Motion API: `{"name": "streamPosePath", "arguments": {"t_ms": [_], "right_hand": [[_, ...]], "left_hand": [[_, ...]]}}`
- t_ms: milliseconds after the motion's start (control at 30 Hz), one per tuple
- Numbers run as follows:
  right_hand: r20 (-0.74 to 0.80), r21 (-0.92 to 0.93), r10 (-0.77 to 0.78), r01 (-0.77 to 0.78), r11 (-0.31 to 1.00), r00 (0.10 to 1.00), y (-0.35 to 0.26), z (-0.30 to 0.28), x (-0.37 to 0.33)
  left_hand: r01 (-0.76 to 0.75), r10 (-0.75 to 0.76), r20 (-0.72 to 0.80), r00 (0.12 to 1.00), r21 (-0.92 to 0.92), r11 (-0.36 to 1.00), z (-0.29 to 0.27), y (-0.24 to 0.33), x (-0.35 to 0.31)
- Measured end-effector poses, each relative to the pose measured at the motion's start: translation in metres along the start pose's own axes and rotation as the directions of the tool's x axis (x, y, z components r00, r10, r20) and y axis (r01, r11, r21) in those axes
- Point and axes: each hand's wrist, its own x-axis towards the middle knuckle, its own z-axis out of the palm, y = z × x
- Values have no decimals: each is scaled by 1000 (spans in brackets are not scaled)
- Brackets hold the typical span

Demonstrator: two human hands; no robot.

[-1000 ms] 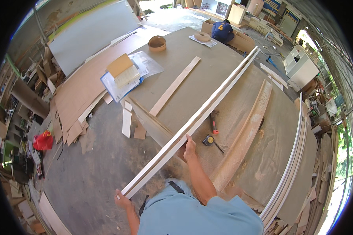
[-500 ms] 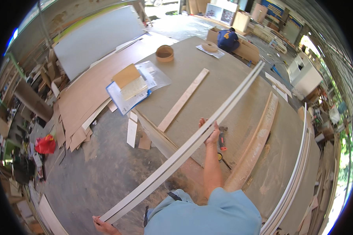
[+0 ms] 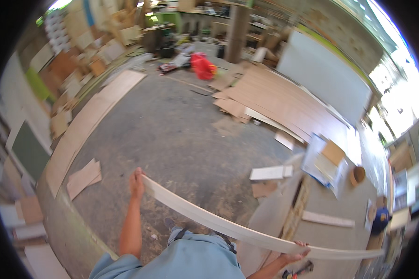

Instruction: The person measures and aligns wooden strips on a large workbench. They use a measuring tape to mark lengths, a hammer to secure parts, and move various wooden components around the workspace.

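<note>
- My left hand [image 3: 137,186], at eleven o'clock, is gripping the near end of a long pale strip [image 3: 209,222], fingers wrapping it firmly.
- My right hand [image 3: 295,255], at three o'clock, is clasping the same strip farther along, fingertips showing at its far edge.
- The strip is spanning both hands and running on past the right one, over the work table [image 3: 321,200]; whether its far end is touching anything, I can't tell.
- By my judgement, the lifting is done, both hands bearing the strip; setting it down is remaining.
- The table is carrying a hammer [image 3: 303,268] at three o'clock, a shorter wooden strip [image 3: 328,219] just above that, and papers [image 3: 314,156] and a brown ring [image 3: 357,176] toward two.
- Ahead, stained grey floor [image 3: 158,125] is stretching to a red bag [image 3: 202,66] at twelve.
- Offcuts [image 3: 84,179] are lying at ten, a long plank [image 3: 95,116] at eleven.
- Brown sheets [image 3: 274,100] are spreading at one, a white panel [image 3: 321,69] standing behind.
</note>
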Motion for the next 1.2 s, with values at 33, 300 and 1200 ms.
{"name": "streamPosePath", "arguments": {"t_ms": [33,300,1200], "right_hand": [[73,31,42,-45,999,996,11,8,-7],[50,-408,4,17,913,999,156,186,-126],[-136,-478,981,-876,60,141,814,277,-591]], "left_hand": [[14,-14,-9,1000,-30,999,-17,-8,4],[208,-218,-319,922,-67,976,-164,-143,-8],[529,-398,-912,99,-291,797,-645,-260,-135]]}}
